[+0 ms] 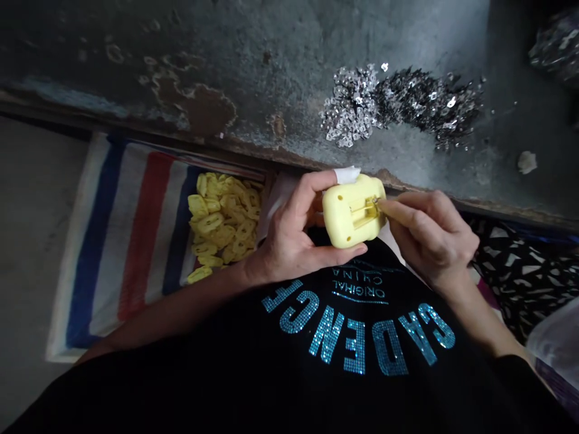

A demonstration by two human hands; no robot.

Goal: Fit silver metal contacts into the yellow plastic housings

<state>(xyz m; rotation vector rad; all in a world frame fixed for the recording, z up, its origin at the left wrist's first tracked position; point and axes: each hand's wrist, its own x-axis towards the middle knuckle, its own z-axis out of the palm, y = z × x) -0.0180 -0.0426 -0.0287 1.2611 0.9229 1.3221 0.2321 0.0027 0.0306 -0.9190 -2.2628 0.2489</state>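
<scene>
A yellow plastic casing (337, 220) with an open rectangular recess and small holes sits in my left hand (292, 232). The thumb and fingers of that hand clasp it from both sides, and white tape wraps one fingertip. My right hand (427, 232) is closed in a pinch at the casing's right end, its fingertips at the recess. Something small and metallic shows by those fingertips, but the fingers hide most of it. Beyond the casing, a pile of small shiny metal pieces (355, 108) lies on the worn grey table (280, 66).
Left of my left hand, several yellow plastic parts (224, 220) fill a container beside a striped woven sheet (145, 235). The table's chipped edge runs just past my hands. A small whitish lump (527, 162) lies at the right, with black-and-white patterned cloth (509, 271) below.
</scene>
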